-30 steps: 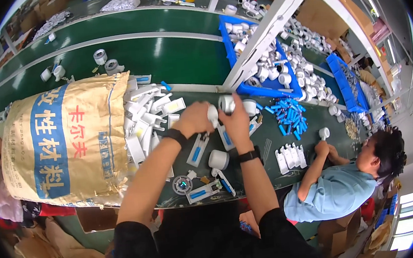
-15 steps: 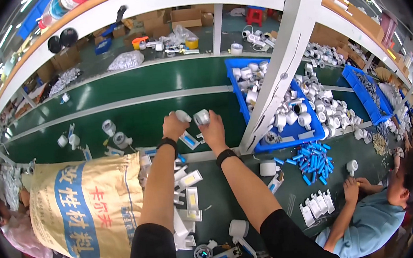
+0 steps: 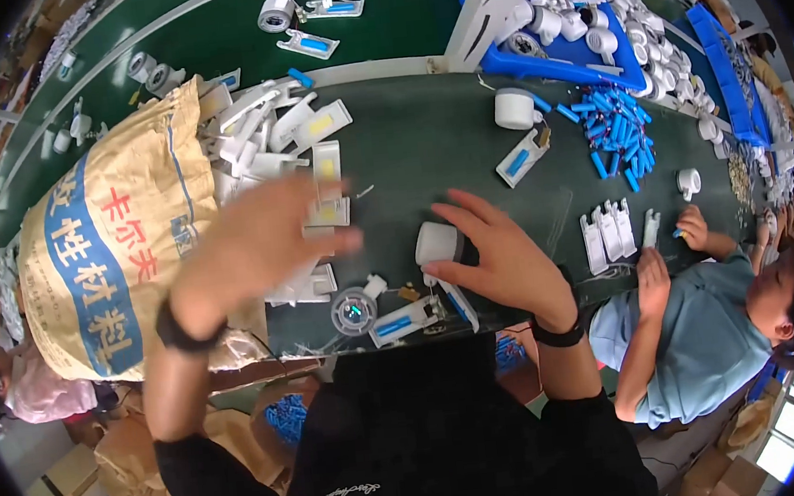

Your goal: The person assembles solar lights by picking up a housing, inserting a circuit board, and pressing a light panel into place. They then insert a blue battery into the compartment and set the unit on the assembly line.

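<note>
Head view: a green workbench (image 3: 425, 140) strewn with white plastic parts; every place below is given relative to the tan woven sack (image 3: 110, 247) lying on its left end.
Left hand (image 3: 253, 243): blurred, fingers spread and empty, hovering just right of the sack's open mouth over the spilled flat white housings (image 3: 272, 136).
Right hand (image 3: 503, 257): further right of the sack, fingers splayed and curled onto a white cylindrical cap (image 3: 437, 241), touching it but not yet closed round it.
Nearby: a round white reel (image 3: 353, 310) and a white holder with a blue insert (image 3: 402, 322) lie below the cap.
Doing it well: I judge the right fingers should close evenly on the cap's sides, and the left should settle on one housing, not rake the pile.
Beyond: loose blue pieces (image 3: 617, 131), a blue bin (image 3: 576, 20), and a co-worker's hand (image 3: 693, 222), all far right of the sack.
</note>
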A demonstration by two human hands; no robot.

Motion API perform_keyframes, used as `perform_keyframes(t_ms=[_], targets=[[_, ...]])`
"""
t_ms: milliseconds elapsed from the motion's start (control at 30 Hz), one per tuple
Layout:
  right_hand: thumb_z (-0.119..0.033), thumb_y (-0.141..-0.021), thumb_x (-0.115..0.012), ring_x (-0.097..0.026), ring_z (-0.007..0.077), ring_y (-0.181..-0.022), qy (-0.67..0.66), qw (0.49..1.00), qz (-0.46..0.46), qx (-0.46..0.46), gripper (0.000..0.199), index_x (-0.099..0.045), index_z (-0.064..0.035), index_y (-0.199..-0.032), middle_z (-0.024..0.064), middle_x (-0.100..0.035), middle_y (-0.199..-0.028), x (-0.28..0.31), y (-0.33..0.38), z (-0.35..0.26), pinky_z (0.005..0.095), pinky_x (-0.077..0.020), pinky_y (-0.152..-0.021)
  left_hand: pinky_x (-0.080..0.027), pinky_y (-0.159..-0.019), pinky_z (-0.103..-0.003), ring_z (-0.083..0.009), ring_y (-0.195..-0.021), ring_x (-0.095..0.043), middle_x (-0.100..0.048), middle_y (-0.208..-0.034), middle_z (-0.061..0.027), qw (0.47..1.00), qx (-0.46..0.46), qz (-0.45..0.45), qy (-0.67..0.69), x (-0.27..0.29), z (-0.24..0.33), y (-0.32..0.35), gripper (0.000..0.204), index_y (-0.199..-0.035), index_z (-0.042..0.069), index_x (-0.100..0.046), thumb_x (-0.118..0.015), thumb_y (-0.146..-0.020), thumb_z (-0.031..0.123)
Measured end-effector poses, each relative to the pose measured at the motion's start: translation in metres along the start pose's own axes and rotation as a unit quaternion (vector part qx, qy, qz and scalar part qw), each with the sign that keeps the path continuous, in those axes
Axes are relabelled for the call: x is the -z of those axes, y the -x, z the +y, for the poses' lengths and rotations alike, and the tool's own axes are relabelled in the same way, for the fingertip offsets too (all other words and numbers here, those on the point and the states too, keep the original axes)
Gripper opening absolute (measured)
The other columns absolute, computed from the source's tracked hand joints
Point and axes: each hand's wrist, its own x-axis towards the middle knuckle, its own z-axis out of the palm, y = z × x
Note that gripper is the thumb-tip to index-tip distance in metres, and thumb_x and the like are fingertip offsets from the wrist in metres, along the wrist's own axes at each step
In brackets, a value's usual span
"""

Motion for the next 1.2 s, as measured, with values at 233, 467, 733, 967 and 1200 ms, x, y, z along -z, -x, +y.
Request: perform_keyframes(t_ms=[233,467,733,967,1200], targets=[[-0.033,-0.082,-0.081,-0.065,0.0371,-0.103,-0.020,0.996,0.056,-0.071,0.058,-0.064,-0.0012,-0.127,0.0199,-0.068,-0.113,-0.048,0.006,0.017,0.0427,-0.0514,-0.089,-0.053,-0.093,-0.043,-0.0368,-0.111,-0.063,-0.061,-0.128,-0.0149,0.999,0.036,0.040,-0.005,-0.132,0.008,0.093,0.069,-0.137,0.008,-0.056,-0.084,-0.076,0.024],[-0.036,-0.085,-0.080,-0.065,0.0384,-0.111,0.035,0.974,0.169,-0.144,0.060,-0.063,0.0023,-0.129,0.0232,-0.067,-0.121,-0.026,0.009,0.062,0.0416,-0.0522,-0.094,-0.050,-0.101,-0.044,-0.0387,-0.117,-0.059,-0.060,-0.133,-0.0167,0.971,-0.109,0.214,-0.018,-0.143,0.009,-0.003,0.058,-0.130,0.006,-0.061,-0.058,-0.075,-0.013],[-0.031,-0.085,-0.079,-0.064,0.0356,-0.090,0.083,0.948,0.285,-0.115,0.031,-0.069,-0.0034,-0.093,0.0147,-0.070,-0.093,-0.045,0.039,0.014,0.0453,-0.0492,-0.079,-0.054,-0.082,-0.044,-0.0362,-0.099,-0.066,-0.071,-0.104,-0.0147,0.935,-0.011,0.352,0.033,-0.153,0.031,0.011,0.015,-0.101,0.003,-0.073,-0.069,-0.089,0.011],[-0.019,-0.085,-0.080,-0.067,0.0173,-0.090,-0.295,0.901,0.244,-0.203,0.020,-0.075,-0.0050,-0.098,0.0074,-0.068,-0.090,-0.070,0.043,0.050,0.0308,-0.0520,-0.076,-0.053,-0.076,-0.048,-0.0413,-0.083,-0.067,-0.071,-0.094,-0.0220,0.941,0.003,0.337,0.023,-0.205,0.023,-0.021,0.023,-0.101,0.003,-0.075,-0.063,-0.097,0.023],[-0.013,-0.091,-0.077,-0.062,0.0104,-0.090,-0.440,0.847,0.200,-0.222,0.020,-0.074,0.0011,-0.105,0.0033,-0.065,-0.106,-0.057,0.049,0.055,0.0254,-0.0499,-0.083,-0.049,-0.076,-0.044,-0.0343,-0.082,-0.063,-0.071,-0.086,-0.0123,0.929,0.094,0.317,0.165,-0.207,0.040,-0.044,0.027,-0.090,0.007,-0.079,-0.074,-0.088,0.034]])
